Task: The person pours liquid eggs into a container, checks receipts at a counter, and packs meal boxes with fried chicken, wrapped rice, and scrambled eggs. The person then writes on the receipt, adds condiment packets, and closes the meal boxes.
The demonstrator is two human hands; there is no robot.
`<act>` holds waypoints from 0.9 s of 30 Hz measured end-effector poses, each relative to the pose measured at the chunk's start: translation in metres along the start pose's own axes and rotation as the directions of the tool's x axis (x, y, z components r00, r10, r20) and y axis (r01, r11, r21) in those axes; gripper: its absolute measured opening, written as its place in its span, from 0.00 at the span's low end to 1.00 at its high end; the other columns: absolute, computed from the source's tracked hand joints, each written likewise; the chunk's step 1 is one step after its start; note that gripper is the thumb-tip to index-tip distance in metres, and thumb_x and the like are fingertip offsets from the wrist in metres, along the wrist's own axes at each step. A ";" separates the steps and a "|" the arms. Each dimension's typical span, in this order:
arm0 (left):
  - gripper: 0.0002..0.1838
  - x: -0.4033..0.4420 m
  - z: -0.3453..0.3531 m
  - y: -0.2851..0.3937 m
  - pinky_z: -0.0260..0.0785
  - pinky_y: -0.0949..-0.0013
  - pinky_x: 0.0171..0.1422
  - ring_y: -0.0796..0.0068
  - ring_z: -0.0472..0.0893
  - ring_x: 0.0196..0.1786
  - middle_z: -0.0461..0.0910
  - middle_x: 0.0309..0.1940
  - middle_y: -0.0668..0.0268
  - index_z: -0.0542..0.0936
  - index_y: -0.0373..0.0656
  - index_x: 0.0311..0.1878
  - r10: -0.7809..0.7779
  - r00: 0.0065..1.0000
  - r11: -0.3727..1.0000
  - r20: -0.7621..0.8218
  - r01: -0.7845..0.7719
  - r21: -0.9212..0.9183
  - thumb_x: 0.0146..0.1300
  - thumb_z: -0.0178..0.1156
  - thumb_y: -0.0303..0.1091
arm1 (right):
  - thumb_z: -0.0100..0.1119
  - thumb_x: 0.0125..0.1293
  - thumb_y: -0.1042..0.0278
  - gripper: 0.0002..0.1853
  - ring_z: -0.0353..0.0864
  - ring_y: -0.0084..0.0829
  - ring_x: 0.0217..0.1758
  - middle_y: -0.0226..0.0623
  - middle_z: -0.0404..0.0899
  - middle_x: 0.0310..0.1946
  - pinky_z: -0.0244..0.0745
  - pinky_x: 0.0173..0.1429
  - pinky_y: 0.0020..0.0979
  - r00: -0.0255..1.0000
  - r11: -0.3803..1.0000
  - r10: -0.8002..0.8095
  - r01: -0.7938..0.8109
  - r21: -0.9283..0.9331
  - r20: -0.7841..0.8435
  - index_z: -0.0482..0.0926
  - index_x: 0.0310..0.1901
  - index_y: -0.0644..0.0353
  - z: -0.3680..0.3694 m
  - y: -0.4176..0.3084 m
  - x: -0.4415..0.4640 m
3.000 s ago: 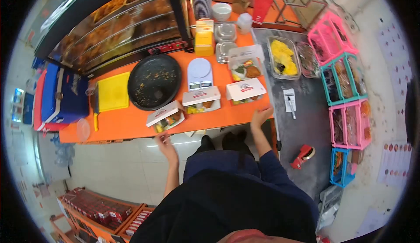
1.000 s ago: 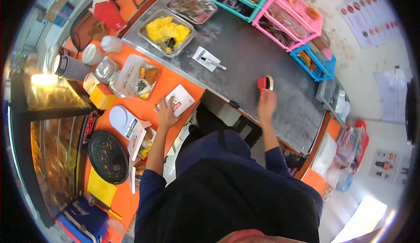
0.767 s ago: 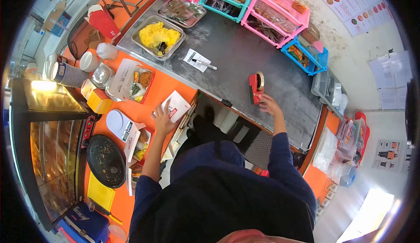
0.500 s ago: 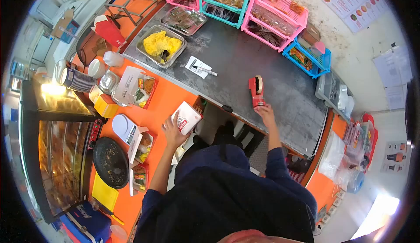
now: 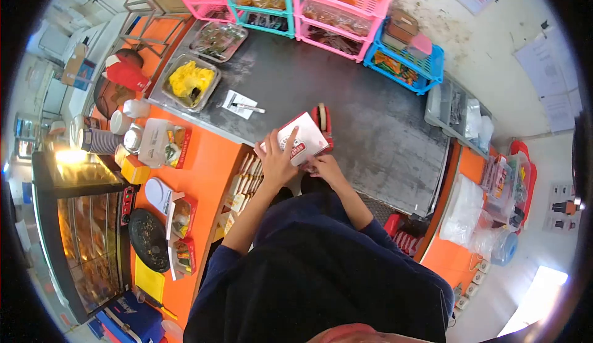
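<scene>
A closed white box with red print (image 5: 301,138) is in my left hand (image 5: 278,157), whose fingers lie over its lid and left side. My right hand (image 5: 324,169) is at the box's lower right edge, its fingers drawn together; what they pinch is too small to make out. Just behind the box, the red tape dispenser (image 5: 327,134) lies on the dark counter, partly covered by the box. Left on the orange table are an open food box (image 5: 154,142) and two more filled boxes (image 5: 180,216) (image 5: 183,255).
The grey counter (image 5: 383,133) bears a tray of yellow food (image 5: 188,82), a tray of wrapped food (image 5: 217,39) and a marker on paper (image 5: 238,104). Pink, teal and blue baskets (image 5: 404,65) line the wall. A white scale (image 5: 158,194) and black pan (image 5: 148,241) are left.
The view has turned toward the grey counter. My left hand has lifted the closed box off the orange table and carried it right, and my right hand has moved from the tape dispenser to the box.
</scene>
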State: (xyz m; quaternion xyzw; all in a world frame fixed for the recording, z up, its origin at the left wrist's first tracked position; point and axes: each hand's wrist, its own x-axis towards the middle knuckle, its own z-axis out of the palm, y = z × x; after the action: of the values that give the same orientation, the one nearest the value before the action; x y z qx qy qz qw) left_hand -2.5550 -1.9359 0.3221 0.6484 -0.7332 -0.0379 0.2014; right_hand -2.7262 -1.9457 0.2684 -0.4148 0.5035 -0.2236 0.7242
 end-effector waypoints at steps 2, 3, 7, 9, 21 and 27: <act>0.49 0.018 0.010 0.018 0.48 0.41 0.61 0.52 0.61 0.63 0.61 0.58 0.52 0.62 0.57 0.69 0.114 0.992 0.989 -0.048 -0.109 0.098 0.37 0.70 0.42 | 0.58 0.66 0.56 0.20 0.77 0.27 0.43 0.37 0.79 0.39 0.79 0.40 0.29 0.962 0.967 0.145 -0.187 -0.174 -0.231 0.76 0.47 0.68 -0.015 -0.030 -0.023; 0.52 0.026 0.014 0.028 0.49 0.41 0.60 0.52 0.61 0.62 0.61 0.58 0.51 0.60 0.56 0.70 0.119 0.993 0.991 -0.023 -0.117 0.073 0.35 0.71 0.42 | 0.58 0.66 0.56 0.20 0.77 0.27 0.43 0.37 0.79 0.39 0.79 0.40 0.29 0.960 0.969 0.143 -0.185 -0.165 -0.239 0.76 0.47 0.68 -0.024 -0.023 -0.023; 0.59 0.052 0.030 0.073 0.50 0.42 0.59 0.51 0.61 0.62 0.61 0.58 0.51 0.55 0.54 0.71 0.271 0.961 0.944 0.057 -0.253 -0.212 0.30 0.73 0.43 | 0.62 0.62 0.62 0.20 0.80 0.28 0.36 0.38 0.79 0.35 0.77 0.40 0.31 0.825 0.859 -0.294 0.450 0.246 -0.483 0.74 0.50 0.67 -0.072 0.037 -0.016; 0.59 0.068 0.047 0.095 0.50 0.42 0.59 0.50 0.62 0.61 0.61 0.57 0.51 0.54 0.55 0.72 0.402 0.908 0.894 0.118 -0.362 -0.266 0.31 0.73 0.43 | 0.62 0.60 0.73 0.16 0.79 0.28 0.35 0.38 0.80 0.34 0.77 0.42 0.32 0.766 0.852 -0.396 0.513 0.109 -0.506 0.75 0.49 0.67 -0.102 0.048 -0.034; 0.59 0.091 0.208 0.149 0.37 0.31 0.69 0.52 0.49 0.74 0.52 0.69 0.51 0.48 0.56 0.74 0.672 0.619 0.734 0.408 -0.631 -0.253 0.39 0.73 0.41 | 0.55 0.68 0.63 0.16 0.83 0.33 0.43 0.38 0.77 0.46 0.82 0.43 0.37 0.920 0.952 -0.151 0.234 0.198 -0.362 0.74 0.54 0.60 -0.102 0.140 0.033; 0.38 0.081 0.050 0.017 0.46 0.45 0.68 0.53 0.61 0.67 0.65 0.62 0.56 0.63 0.45 0.66 0.175 0.982 0.895 -0.071 -0.189 -0.404 0.49 0.63 0.37 | 0.54 0.68 0.57 0.19 0.77 0.27 0.50 0.31 0.77 0.48 0.80 0.48 0.41 0.997 0.955 0.058 -0.069 0.287 0.048 0.74 0.57 0.54 -0.086 0.045 0.076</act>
State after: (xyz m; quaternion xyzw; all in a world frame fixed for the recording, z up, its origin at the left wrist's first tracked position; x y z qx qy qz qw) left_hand -2.5944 -2.0219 0.3013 0.5211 -0.7628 -0.1609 0.3474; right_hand -2.7788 -2.0091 0.1766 -0.2927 0.4644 -0.2632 0.7933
